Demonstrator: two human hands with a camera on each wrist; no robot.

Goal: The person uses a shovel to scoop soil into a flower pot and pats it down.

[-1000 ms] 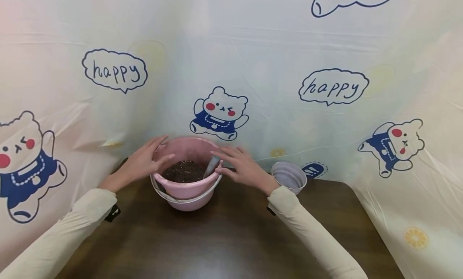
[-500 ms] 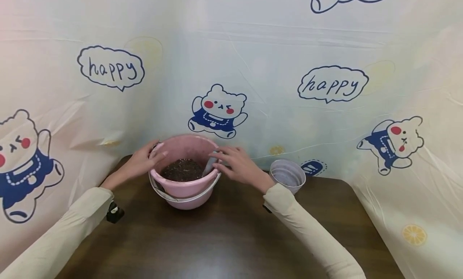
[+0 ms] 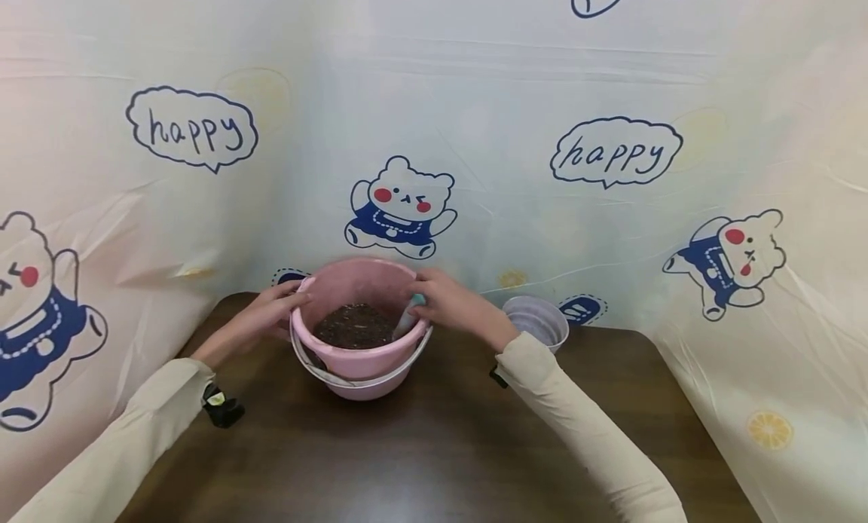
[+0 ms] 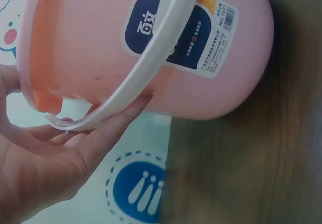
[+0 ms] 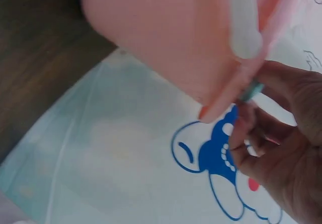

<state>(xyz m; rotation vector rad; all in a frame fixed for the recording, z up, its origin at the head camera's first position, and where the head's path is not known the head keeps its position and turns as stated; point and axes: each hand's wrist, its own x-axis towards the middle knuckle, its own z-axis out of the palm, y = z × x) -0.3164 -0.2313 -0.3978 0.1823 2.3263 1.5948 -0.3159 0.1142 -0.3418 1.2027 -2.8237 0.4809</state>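
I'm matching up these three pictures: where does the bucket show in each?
Head: bucket in the lower half, left of centre.
Left wrist: bucket across the upper half.
Right wrist: bucket at the top, centre to right.
Shared landmark: the brown table, right in left wrist, upper left in right wrist.

I've got a dark wood-look table [image 3: 420, 463], grey ribbed pot [image 3: 539, 323] near its back edge, pale sheeting [image 3: 502, 78] behind and both sides, printed with winking bears [image 3: 400, 221], "happy" bubbles [image 3: 193, 127], orange slices [image 3: 770, 430]

Dark brown table [image 3: 420, 463]; on it, pink bucket [image 3: 369, 363] near far edge; grey cup [image 3: 539, 323] to bucket's right
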